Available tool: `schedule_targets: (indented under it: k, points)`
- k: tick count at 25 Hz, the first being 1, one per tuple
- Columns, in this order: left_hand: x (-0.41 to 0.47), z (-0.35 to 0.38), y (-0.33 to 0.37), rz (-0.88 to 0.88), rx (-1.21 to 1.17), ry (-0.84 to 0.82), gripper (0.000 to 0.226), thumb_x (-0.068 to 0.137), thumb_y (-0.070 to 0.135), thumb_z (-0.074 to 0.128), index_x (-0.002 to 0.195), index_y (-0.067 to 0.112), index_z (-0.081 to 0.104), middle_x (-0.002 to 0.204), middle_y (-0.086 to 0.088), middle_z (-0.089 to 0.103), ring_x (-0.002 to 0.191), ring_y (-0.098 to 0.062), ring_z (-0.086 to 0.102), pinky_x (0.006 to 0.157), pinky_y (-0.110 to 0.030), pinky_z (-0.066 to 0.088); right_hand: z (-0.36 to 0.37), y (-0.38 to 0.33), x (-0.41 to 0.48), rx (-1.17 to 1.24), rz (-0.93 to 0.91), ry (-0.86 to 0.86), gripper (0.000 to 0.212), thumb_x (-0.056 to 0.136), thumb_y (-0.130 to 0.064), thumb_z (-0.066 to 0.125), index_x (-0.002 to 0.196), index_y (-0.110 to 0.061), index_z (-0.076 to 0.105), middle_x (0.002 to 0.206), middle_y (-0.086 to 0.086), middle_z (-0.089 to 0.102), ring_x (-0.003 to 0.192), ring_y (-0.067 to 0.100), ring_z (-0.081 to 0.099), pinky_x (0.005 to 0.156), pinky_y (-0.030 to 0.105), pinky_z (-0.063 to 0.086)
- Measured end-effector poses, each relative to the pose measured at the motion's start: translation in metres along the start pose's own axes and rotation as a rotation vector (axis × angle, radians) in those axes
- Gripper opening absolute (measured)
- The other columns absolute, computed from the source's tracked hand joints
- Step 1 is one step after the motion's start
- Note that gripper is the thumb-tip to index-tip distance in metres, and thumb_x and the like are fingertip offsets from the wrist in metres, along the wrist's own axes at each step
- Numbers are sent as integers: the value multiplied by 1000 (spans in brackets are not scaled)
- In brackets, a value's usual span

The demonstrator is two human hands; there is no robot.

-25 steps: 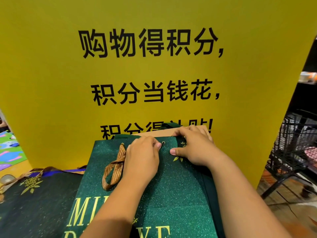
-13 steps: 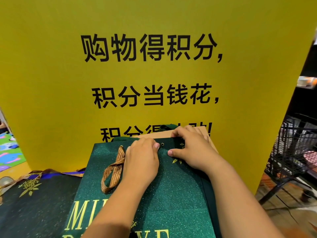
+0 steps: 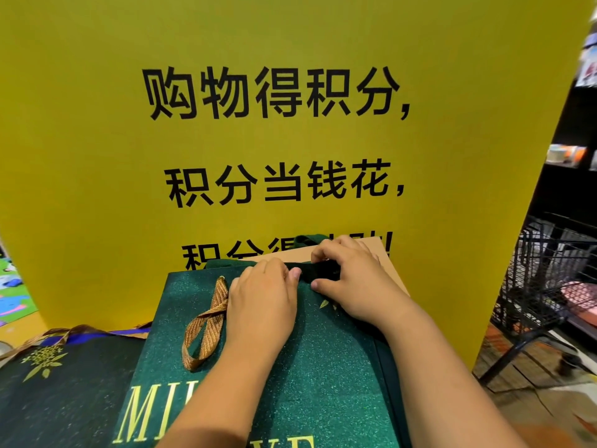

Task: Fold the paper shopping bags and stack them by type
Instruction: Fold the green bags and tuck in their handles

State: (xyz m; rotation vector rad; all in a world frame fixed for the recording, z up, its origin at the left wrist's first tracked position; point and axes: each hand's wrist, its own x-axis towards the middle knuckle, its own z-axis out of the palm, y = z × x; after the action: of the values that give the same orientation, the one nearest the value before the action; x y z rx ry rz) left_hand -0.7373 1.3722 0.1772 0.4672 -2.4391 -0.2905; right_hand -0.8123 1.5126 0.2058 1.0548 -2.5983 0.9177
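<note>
Left forearm (image 3: 232, 392) enters from bottom centre, right forearm (image 3: 436, 383) from bottom right; both are bare and angle up and inward. Hands sit side by side, nearly touching, backs up.

Left hand (image 3: 261, 305): palm down and flat on the bag (image 3: 323, 367), wrist straight, fingers bent with tips at the bag's top edge. Thumb is hidden, so can't tell whether it pinches anything or just presses.

Right hand (image 3: 355, 282): wrist slightly cocked, fingers curled down over the dark handle (image 3: 324, 272), thumb (image 3: 318, 285) closing from below. Looks like a pinch grip on it.
</note>
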Motion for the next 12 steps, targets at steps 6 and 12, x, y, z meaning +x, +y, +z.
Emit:
schedule_targets:
  k: [6,12]
  points:
    - [-1,1,-3,-29,-194,52,24,97,48,50,105,28,39,78,5,63,76,-27,60,65,-39,45,-2,-1,1,234,30,29,12,67,-42,56,70,-48,67,100,-24,55,110,14,51,99,50,42]
    - [-2,2,-7,1,-418,43,16,94,32,63,104,44,66,78,17,72,76,-6,67,71,-34,55,3,-4,5,91,174,14,35,74,-52,48,67,-23,66,97,-11,49,107,21,43,93,44,39]
